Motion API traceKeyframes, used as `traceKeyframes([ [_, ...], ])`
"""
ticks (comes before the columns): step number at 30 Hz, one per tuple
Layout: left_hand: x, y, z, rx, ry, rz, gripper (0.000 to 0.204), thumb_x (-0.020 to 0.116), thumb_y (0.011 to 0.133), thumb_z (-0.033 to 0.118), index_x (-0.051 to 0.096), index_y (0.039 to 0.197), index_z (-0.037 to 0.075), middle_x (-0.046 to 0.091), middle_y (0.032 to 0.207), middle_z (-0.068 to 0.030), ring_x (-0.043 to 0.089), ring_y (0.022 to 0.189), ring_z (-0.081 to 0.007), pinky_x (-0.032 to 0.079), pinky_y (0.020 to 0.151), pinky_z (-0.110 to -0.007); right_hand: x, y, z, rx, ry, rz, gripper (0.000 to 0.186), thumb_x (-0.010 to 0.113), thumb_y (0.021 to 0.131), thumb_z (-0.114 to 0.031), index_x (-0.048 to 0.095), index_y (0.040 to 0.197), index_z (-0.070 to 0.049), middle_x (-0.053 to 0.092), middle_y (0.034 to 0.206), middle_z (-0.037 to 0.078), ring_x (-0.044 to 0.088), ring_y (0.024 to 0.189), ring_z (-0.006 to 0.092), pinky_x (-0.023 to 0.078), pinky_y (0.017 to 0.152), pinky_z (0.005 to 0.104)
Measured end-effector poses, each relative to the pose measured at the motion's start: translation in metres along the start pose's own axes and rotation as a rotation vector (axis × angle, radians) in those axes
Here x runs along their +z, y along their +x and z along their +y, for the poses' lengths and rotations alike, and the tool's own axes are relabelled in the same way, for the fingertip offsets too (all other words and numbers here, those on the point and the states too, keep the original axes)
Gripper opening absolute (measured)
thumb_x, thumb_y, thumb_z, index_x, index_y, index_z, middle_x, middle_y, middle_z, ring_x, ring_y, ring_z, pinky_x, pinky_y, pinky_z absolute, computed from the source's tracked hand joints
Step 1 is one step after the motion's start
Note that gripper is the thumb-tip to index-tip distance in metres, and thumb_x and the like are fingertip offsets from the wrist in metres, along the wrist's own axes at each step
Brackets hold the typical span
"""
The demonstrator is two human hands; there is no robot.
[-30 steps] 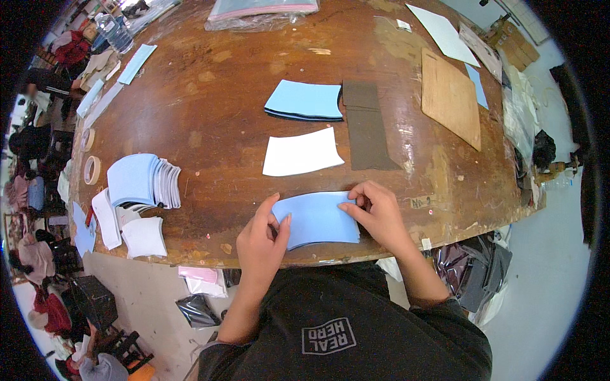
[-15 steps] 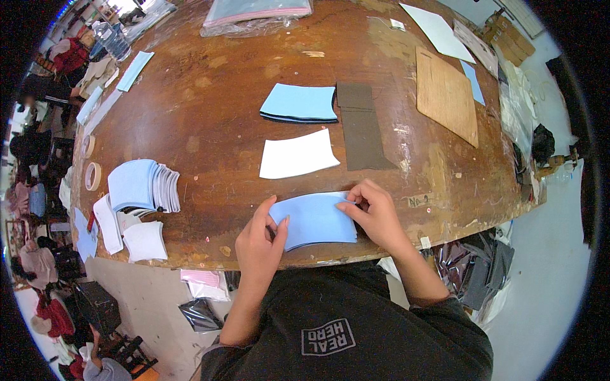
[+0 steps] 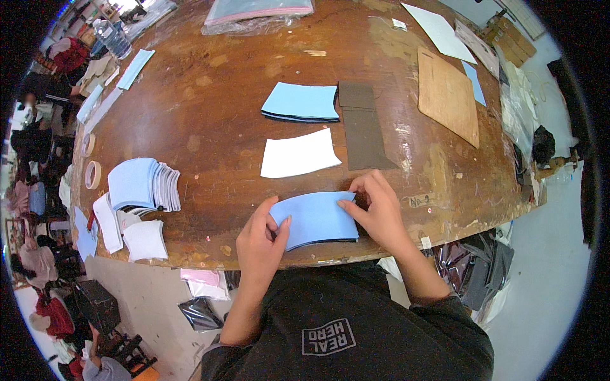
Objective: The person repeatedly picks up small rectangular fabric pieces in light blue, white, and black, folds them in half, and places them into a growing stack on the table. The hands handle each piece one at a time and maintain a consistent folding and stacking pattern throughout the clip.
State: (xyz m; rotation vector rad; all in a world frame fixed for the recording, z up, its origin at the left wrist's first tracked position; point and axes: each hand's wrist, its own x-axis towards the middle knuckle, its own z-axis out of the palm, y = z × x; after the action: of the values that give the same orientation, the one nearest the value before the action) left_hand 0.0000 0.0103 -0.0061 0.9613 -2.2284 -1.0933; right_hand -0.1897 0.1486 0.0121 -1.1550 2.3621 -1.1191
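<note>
A small stack of light-blue cut pieces [image 3: 314, 219], curved along the top and bottom edges, lies near the table's front edge. They look like fabric or thin sheet material, and a dark layer shows along the bottom. My left hand [image 3: 260, 238] grips the stack's left side, thumb on top and fingers along the edge. At the upper right corner, my right hand [image 3: 378, 213] pinches the blue sheet between thumb and fingers. Just beyond lies a white piece of similar shape [image 3: 300, 154]. Farther off is a pile of lighter blue pieces [image 3: 300, 101] with dark layers beneath.
Brown strips [image 3: 365, 133] lie right of the piles, and a tan board [image 3: 447, 95] farther right. A fanned blue-and-white stack [image 3: 136, 184], white pieces [image 3: 145, 241] and a tape roll [image 3: 93, 174] sit at left. A plastic bag [image 3: 257, 9] is at the far edge.
My right hand has shifted slightly at the corner, its fingers a little higher. The blue top sheet lies smoother there, and more of the dark lower layer shows along the bottom edge.
</note>
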Motion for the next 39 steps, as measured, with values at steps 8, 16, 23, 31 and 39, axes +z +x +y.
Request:
traceKeyframes([
  [8, -0.011, -0.001, -0.007, 0.082, 0.082, -0.035, 0.015, 0.075, 0.085, 0.013, 0.072, 0.100, 0.009, 0.052, 0.081, -0.0079, 0.055, 0.064, -0.0211, 0.045, 0.058, -0.034, -0.010, 0.016, -0.001, -0.257, -0.135, -0.117, 0.024, 0.079, 0.079, -0.016, 0.067, 0.097, -0.005, 0.058, 0.095, 0.010, 0.060, 0.088, 0.0273, 0.050, 0.075, 0.0371],
  [16, -0.022, 0.011, -0.005, 0.072, 0.017, 0.121, 0.017, 0.074, 0.085, 0.008, 0.070, 0.101, 0.004, 0.055, 0.086, -0.0058, 0.048, 0.061, -0.0129, 0.041, 0.055, -0.027, 0.061, 0.109, -0.027, -0.870, -0.489, -0.410, 0.015, 0.068, 0.078, -0.010, 0.066, 0.087, 0.002, 0.062, 0.092, 0.014, 0.065, 0.091, 0.0293, 0.056, 0.078, 0.0405],
  [23, -0.038, 0.037, -0.022, 0.059, 0.008, 0.119, 0.021, 0.073, 0.086, 0.009, 0.069, 0.106, 0.003, 0.058, 0.094, -0.0092, 0.057, 0.076, -0.0204, 0.047, 0.068, -0.031, 0.069, 0.118, -0.020, -0.903, -0.628, -0.433, 0.011, 0.063, 0.081, -0.009, 0.065, 0.082, 0.001, 0.062, 0.085, 0.013, 0.067, 0.084, 0.0305, 0.057, 0.072, 0.0397],
  [31, -0.017, 0.095, -0.010, 0.357, 0.245, -0.064, 0.041, 0.074, 0.084, 0.015, 0.064, 0.124, 0.007, 0.062, 0.124, -0.0124, 0.058, 0.117, -0.0343, 0.046, 0.099, -0.044, 0.063, 0.116, -0.012, -0.646, -0.282, -0.319, 0.015, 0.062, 0.089, -0.016, 0.067, 0.088, -0.001, 0.067, 0.090, 0.016, 0.068, 0.086, 0.0354, 0.057, 0.072, 0.0444],
  [39, 0.008, 0.113, -0.036, 0.364, 0.294, -0.109, 0.017, 0.075, 0.083, 0.018, 0.071, 0.098, 0.009, 0.066, 0.103, -0.0057, 0.061, 0.097, -0.0305, 0.046, 0.080, -0.044, 0.064, 0.113, -0.001, -0.574, -0.112, -0.202, 0.014, 0.063, 0.089, -0.015, 0.067, 0.089, -0.001, 0.068, 0.088, 0.017, 0.068, 0.085, 0.0360, 0.055, 0.074, 0.0454],
])
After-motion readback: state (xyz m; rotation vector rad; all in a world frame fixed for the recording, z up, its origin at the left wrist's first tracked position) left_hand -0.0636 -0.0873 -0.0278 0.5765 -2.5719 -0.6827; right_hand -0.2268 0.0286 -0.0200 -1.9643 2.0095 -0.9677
